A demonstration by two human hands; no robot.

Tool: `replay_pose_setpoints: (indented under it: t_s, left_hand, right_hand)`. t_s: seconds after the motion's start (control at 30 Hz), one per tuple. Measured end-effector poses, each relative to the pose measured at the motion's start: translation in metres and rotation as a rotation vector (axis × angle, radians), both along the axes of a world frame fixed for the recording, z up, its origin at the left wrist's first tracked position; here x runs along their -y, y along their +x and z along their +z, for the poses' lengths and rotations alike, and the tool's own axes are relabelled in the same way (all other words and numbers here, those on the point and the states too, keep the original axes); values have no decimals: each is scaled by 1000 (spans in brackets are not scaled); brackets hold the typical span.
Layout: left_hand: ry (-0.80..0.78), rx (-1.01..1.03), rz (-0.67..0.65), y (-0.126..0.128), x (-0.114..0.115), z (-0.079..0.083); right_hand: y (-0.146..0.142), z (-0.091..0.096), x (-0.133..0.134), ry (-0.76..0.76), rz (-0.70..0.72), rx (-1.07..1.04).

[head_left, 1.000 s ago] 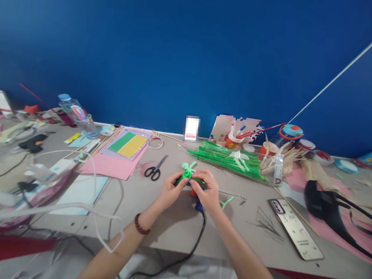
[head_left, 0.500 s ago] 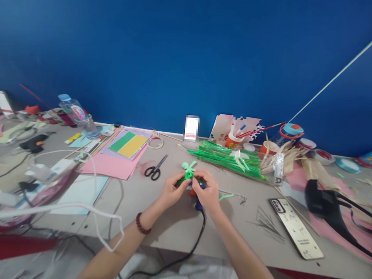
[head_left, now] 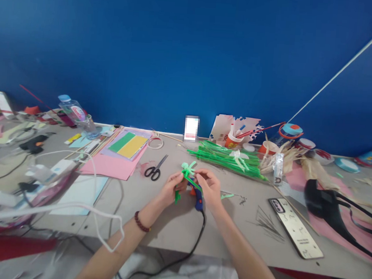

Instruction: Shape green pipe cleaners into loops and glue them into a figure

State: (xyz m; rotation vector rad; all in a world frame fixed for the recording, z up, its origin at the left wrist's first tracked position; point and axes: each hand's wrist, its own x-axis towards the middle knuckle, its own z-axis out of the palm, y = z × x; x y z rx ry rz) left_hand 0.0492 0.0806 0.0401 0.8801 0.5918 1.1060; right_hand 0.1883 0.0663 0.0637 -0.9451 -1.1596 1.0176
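Observation:
Between my hands is a bright green pipe cleaner (head_left: 190, 180), bent and stretched from one hand to the other. My left hand (head_left: 170, 188) pinches it on the left, and a green end hangs below those fingers. My right hand (head_left: 210, 188) grips its other side. Just above the fingertips shows a pale green pipe-cleaner shape (head_left: 188, 167) with several arms, against the bright green piece. Beneath the hands lies a blue glue gun (head_left: 198, 200) with an orange part, partly hidden by my right hand. Its black cord runs toward the table's front edge.
Black-handled scissors (head_left: 155, 170) lie left of my hands. A bundle of green pipe cleaners (head_left: 229, 159) lies behind them. To the right are a phone (head_left: 296, 229) and a black strapped device (head_left: 323, 217). Coloured sheets (head_left: 107, 166) and white cables (head_left: 94, 211) are on the left.
My hands have drawn slightly apart. The bright green pipe cleaner, looped up at the fingertips before, now stretches between them with one end hanging. More of the glue gun shows.

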Motion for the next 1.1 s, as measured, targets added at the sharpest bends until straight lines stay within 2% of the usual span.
replay_pose_setpoints:
  t_s: [0.13, 0.33, 0.67, 0.87, 1.1]
  left_hand:
    - [-66, 78, -49, -1, 0, 0]
    - [-83, 5, 4, 1, 1, 7]
    - [-153, -42, 35, 8, 3, 5]
    - [-184, 46, -112, 6, 1, 5]
    - [-295, 108, -236, 3, -1, 6]
  right_hand:
    - [-1, -1, 1, -32, 31, 16]
    - [-2, 1, 3, 120, -35, 349]
    - [3, 1, -4, 105, -8, 354]
    - [2, -7, -8, -43, -35, 274]
    - [0, -13, -10, -197, 62, 109]
